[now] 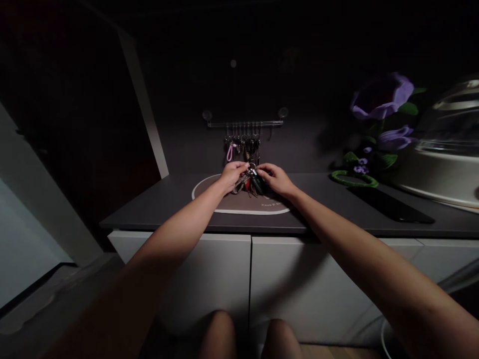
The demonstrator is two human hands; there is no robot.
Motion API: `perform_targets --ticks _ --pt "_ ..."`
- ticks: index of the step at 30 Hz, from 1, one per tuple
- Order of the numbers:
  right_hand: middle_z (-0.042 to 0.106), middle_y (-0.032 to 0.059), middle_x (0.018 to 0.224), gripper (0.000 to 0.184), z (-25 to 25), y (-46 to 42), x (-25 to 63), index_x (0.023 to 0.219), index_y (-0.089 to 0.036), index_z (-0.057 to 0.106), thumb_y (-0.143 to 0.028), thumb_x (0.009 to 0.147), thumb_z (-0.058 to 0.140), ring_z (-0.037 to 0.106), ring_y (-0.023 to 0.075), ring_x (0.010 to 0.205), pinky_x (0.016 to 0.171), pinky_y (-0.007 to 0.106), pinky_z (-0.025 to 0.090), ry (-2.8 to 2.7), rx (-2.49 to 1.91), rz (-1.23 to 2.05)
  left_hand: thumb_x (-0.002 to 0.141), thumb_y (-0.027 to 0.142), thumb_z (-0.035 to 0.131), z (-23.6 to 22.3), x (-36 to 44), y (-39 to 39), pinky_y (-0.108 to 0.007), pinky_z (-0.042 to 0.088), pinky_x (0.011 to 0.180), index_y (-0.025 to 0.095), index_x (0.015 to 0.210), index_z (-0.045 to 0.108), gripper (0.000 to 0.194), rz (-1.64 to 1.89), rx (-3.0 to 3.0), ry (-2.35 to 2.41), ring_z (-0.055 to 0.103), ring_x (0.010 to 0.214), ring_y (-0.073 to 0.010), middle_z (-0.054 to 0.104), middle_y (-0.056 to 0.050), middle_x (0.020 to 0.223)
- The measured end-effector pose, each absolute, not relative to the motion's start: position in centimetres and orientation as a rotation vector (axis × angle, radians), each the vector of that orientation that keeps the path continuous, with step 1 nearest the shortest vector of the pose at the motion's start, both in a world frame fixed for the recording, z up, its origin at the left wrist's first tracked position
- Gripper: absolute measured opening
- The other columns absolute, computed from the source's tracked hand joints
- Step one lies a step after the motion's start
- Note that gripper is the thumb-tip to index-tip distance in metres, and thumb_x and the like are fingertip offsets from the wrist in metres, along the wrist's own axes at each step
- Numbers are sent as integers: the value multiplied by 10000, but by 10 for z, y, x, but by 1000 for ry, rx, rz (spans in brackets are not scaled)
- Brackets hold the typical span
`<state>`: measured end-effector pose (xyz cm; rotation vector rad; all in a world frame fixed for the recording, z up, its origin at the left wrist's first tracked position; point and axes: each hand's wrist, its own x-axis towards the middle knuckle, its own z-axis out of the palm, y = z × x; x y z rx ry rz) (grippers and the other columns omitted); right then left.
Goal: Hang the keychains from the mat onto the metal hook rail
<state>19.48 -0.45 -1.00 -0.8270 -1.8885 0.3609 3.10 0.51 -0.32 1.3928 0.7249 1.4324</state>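
Both hands meet over the mat (243, 203) at a bunch of keys (256, 183) on a metal ring, with a dark fob, a red piece and a braided strap hanging from it. My left hand (232, 175) pinches the ring side and the strap between thumb and fingers. From the other side my right hand (276, 178) pinches the ring's right edge near the dark fob. Behind them, more keys (247, 147) and a pink loop (229, 152) hang from hooks on a clear rail (245, 124) fixed to the dark wall.
The dark countertop (157, 199) sits on white cabinets (209, 269). To the right are purple flowers (396, 138) with a green ring base (354, 178), a flat black slab (391, 204) and a large pale, domed appliance (445, 169). My knees (219, 331) are close below the counter.
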Motion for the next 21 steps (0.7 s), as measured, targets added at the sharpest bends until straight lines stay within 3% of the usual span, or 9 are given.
perform_targets --ticks 12,21 --pt "624 17 785 288 -6 -12 189 818 -153 616 -403 677 592 534 113 691 691 252 426 -1694 -824 679 630 247 684 -6 42 2 -210 407 549 97 712 583 198 1472 1226 634 504 518 -69 567 6 578" --pt "590 11 754 268 0 -17 192 784 -157 595 -410 695 571 510 117 699 690 245 402 -1667 -799 592 560 347 715 -8 44 3 -210 387 554 115 740 608 312 1514 1362 594 483 531 -65 567 22 602"
